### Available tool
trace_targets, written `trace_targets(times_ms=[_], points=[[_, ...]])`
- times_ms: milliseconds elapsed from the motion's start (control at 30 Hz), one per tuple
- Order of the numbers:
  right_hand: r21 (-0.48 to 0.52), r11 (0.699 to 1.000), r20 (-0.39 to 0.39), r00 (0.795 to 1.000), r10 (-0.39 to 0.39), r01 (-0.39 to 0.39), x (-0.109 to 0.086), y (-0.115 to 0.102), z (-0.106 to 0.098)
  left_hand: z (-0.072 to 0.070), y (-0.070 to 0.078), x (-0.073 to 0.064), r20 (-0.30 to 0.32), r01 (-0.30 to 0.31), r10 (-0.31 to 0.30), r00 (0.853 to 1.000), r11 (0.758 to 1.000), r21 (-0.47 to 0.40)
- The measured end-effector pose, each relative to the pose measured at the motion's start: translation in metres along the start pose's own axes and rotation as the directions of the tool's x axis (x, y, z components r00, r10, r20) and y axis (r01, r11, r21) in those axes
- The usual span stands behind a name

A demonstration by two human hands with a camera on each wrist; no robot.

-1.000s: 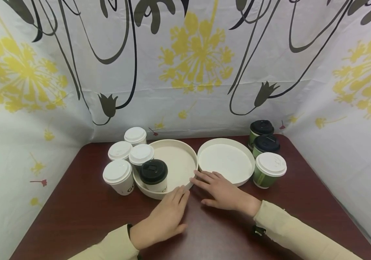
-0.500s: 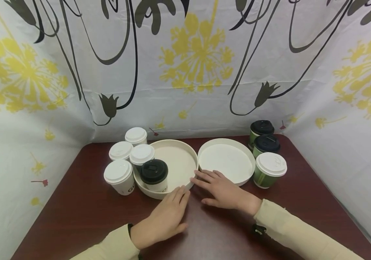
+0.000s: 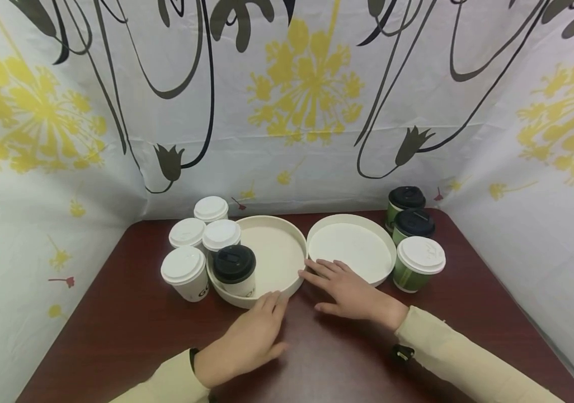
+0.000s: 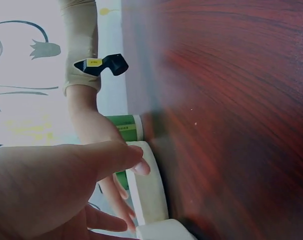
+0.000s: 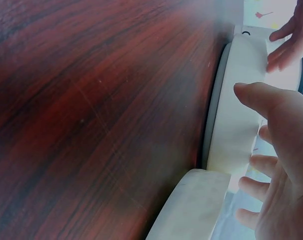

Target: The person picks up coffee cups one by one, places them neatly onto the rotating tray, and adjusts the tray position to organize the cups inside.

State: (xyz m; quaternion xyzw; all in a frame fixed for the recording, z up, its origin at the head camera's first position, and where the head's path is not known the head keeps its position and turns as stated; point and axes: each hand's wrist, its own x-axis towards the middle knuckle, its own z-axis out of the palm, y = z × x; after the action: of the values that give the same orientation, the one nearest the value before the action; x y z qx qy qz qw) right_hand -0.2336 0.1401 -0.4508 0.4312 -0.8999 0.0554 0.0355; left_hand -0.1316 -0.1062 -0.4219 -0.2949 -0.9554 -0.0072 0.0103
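My left hand [image 3: 249,338] reaches to the front rim of the left round cream tray [image 3: 279,252], fingers extended and nothing held. My right hand [image 3: 352,291], fingers loosely spread, is at the spot where that tray meets the right round tray [image 3: 349,246]; the head view leaves contact unclear. Inside the left tray stand a black-lidded paper cup [image 3: 235,268] and a white-lidded paper cup [image 3: 221,235] behind it. In the right wrist view, the right hand [image 5: 286,155] appears beside the tray walls, its fingers holding nothing.
Left of the trays stand several white-lidded paper cups [image 3: 183,271]. At the right are a green cup with a white lid [image 3: 419,260] and two green cups with black lids [image 3: 413,223]. A patterned cloth [image 3: 287,162] borders the dark red table [image 3: 116,336].
My left hand has shifted slightly left. The black-lidded cup in the left tray has also moved a little left. The right hand stays nearly in place.
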Motion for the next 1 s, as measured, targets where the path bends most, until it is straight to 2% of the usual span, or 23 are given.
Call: trace_targets(times_ms=[167, 267, 333, 533, 800, 1000], points=[[0.010, 1.000, 0.003, 1.000, 0.001, -0.001, 0.001, 0.001, -0.001, -0.004, -0.001, -0.003, -0.064, 0.040, -0.039, 0.997, 0.999, 0.022], [0.019, 1.000, 0.007, 1.000, 0.000, -0.001, 0.001, 0.001, -0.002, -0.004, -0.003, -0.003, -0.130, 0.069, -0.062, 0.990, 0.997, 0.046], [0.025, 1.000, 0.015, 1.000, 0.003, -0.003, 0.002, 0.001, -0.003, -0.005, -0.005, -0.003, -0.151, 0.091, -0.083, 0.985, 0.995, 0.049], [0.015, 1.000, 0.024, 1.000, 0.007, -0.008, 0.002, 0.003, -0.004, -0.010, -0.010, -0.004, -0.151, 0.130, -0.126, 0.980, 0.991, 0.020], [0.013, 1.000, 0.028, 1.000, 0.011, -0.012, 0.002, 0.002, -0.003, -0.010, -0.013, -0.006, -0.201, 0.130, -0.119, 0.972, 0.991, 0.042], [-0.008, 1.000, 0.010, 1.000, -0.009, 0.009, 0.003, -0.005, -0.004, -0.011, -0.009, -0.005, -0.162, 0.121, -0.111, 0.981, 0.991, 0.053]])
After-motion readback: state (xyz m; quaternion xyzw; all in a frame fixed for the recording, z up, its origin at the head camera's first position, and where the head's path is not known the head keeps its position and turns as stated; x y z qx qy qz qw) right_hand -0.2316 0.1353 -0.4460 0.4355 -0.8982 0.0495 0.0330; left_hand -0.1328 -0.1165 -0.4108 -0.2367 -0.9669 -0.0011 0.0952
